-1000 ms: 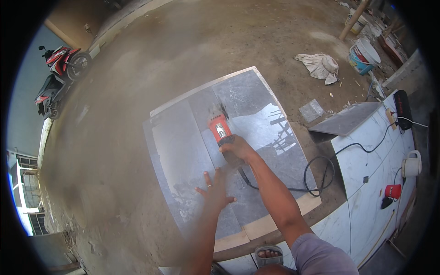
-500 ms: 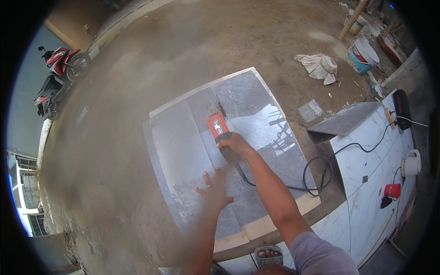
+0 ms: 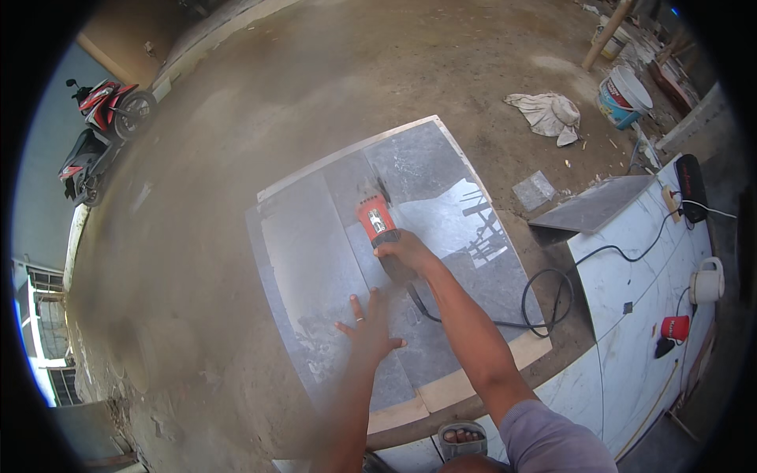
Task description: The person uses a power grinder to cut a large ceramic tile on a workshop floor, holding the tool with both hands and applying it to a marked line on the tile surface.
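Observation:
My right hand (image 3: pixel 404 251) is wrapped round the black rear body of a red angle grinder (image 3: pixel 375 218). The tool's head rests at the seam between grey tiles (image 3: pixel 426 169), and its disc is blurred. Dust hangs to the left of it. My left hand (image 3: pixel 369 327) lies spread on the left-hand grey tile (image 3: pixel 307 252), fingers apart, nearer to me than the grinder. From the grinder's rear a black cord (image 3: pixel 505 322) runs right across the tile and loops near its edge.
White marbled tiles (image 3: pixel 631 292) at the right carry an extension socket (image 3: pixel 672 205), a black case (image 3: pixel 691 188), a pale jug (image 3: pixel 707 281) and a red cup-like item (image 3: pixel 675 327). A grey tile (image 3: pixel 595 206) leans there. Beyond lie a cloth (image 3: pixel 548 117) and a bucket (image 3: pixel 623 96); a motorbike (image 3: pixel 102 134) stands far left.
The grinder and my right hand have shifted very slightly toward me and to the right. My left hand keeps its place on the tile.

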The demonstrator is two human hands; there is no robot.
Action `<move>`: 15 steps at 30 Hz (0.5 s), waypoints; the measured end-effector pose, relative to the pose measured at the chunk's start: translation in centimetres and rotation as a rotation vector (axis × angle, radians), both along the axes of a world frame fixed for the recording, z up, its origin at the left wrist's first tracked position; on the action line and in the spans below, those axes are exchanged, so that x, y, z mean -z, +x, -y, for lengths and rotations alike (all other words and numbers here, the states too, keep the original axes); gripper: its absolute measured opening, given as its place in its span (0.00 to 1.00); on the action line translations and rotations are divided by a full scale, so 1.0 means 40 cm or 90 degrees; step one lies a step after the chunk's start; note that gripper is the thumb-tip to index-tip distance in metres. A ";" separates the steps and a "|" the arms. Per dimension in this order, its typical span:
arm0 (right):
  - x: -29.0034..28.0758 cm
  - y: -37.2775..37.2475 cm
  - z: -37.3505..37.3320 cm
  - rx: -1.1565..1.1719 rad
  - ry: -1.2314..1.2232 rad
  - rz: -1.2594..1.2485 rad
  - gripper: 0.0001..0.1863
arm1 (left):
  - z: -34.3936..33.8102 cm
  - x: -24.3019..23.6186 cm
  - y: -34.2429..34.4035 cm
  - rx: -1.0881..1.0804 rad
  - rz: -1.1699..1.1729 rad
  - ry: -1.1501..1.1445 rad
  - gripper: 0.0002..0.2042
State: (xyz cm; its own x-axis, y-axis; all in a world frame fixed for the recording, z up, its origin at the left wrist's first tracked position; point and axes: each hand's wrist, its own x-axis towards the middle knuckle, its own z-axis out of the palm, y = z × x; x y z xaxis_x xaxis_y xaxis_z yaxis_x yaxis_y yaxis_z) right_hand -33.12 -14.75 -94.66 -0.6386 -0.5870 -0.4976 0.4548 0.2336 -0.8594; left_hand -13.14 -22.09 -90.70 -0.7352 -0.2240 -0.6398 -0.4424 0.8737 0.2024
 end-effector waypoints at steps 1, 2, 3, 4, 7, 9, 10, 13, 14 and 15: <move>0.010 -0.007 0.003 0.010 -0.024 0.017 0.17 | -0.003 0.000 -0.002 0.002 -0.001 0.000 0.60; 0.020 -0.014 0.002 0.021 -0.047 0.034 0.18 | -0.006 0.001 -0.004 0.006 -0.001 -0.004 0.60; 0.018 -0.016 0.006 0.019 -0.046 0.035 0.18 | -0.005 0.001 -0.003 0.006 0.000 -0.007 0.60; 0.016 -0.019 0.009 0.013 -0.037 0.045 0.18 | -0.004 0.002 -0.002 0.005 0.000 -0.007 0.60; 0.002 -0.013 0.009 0.008 -0.020 0.047 0.18 | -0.002 0.003 0.001 0.003 0.000 -0.008 0.61; -0.008 -0.002 0.004 0.010 -0.014 0.038 0.18 | -0.001 0.004 0.002 0.000 -0.005 -0.007 0.61; -0.012 0.007 -0.001 0.004 -0.005 0.017 0.19 | -0.001 0.004 0.002 -0.001 -0.005 -0.007 0.61; -0.018 0.028 -0.016 0.000 0.005 -0.002 0.21 | -0.001 0.005 0.003 -0.008 -0.005 -0.002 0.61; -0.019 0.033 -0.019 0.000 0.004 0.001 0.22 | 0.002 0.008 0.003 0.015 0.001 -0.015 0.60; -0.017 0.036 -0.023 0.000 0.005 0.001 0.22 | 0.002 0.008 0.002 0.040 0.008 -0.028 0.60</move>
State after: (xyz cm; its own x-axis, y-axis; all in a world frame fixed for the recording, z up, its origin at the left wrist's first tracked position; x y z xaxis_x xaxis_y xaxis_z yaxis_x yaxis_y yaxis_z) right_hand -31.70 -13.84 -93.98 -0.6385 -0.5832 -0.5023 0.4557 0.2395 -0.8573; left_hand -13.08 -22.17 -91.03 -0.7410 -0.2063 -0.6390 -0.3892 0.9074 0.1583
